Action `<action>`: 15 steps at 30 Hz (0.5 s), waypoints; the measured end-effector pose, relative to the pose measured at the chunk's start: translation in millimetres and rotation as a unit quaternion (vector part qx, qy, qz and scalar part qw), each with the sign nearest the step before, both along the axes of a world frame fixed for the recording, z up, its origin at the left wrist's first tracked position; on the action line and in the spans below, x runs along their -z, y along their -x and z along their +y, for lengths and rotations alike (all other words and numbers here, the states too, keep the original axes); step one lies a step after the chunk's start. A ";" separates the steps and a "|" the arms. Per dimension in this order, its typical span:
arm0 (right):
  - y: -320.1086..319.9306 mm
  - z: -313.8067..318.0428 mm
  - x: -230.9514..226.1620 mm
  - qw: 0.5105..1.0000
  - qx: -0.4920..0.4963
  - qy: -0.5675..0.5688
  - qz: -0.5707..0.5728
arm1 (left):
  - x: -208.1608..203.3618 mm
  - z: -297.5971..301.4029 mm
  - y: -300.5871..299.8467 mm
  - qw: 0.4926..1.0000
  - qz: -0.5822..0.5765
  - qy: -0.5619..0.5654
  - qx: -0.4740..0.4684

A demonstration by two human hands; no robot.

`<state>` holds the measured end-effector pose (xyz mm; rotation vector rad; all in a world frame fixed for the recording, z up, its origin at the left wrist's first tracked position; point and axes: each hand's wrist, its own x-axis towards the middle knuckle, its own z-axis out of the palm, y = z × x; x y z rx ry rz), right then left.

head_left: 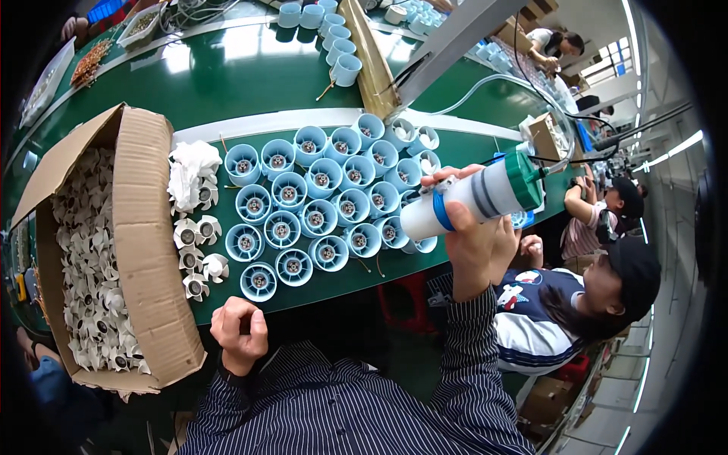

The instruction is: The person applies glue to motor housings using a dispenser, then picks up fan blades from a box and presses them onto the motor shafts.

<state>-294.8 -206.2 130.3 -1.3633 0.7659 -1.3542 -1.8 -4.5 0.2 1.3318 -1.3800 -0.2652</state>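
My right hand (472, 243) grips a white cylindrical dispenser (474, 199) with a blue band and a green cap, a hose running from its cap end. Its tip points left at the light-blue round housings (315, 220) set in rows on the green table (227, 83). My left hand (239, 330) is closed in a fist with nothing in it, resting at the table's near edge just below the nearest housing (258, 281). A few white fan impellers (199, 254) lie loose to the left of the housings.
An open cardboard box (144, 250) full of white impellers stands at the left. More blue housings (334, 38) line the far side beside a wooden strip (371, 57). A person in a dark cap (607, 292) sits close at my right; others work beyond.
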 end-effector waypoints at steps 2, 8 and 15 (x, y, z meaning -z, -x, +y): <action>4.1 -3.4 6.9 0.999 -0.010 0.018 -0.024 | 0.3 2.4 -0.7 1.000 0.011 -0.011 -0.010; 4.4 2.3 -1.7 1.000 -0.005 0.005 -0.005 | 2.5 3.1 0.6 1.000 0.007 -0.013 -0.019; 7.9 3.6 7.1 1.000 -0.009 0.004 0.015 | -0.3 0.1 4.0 1.000 0.002 -0.019 -0.021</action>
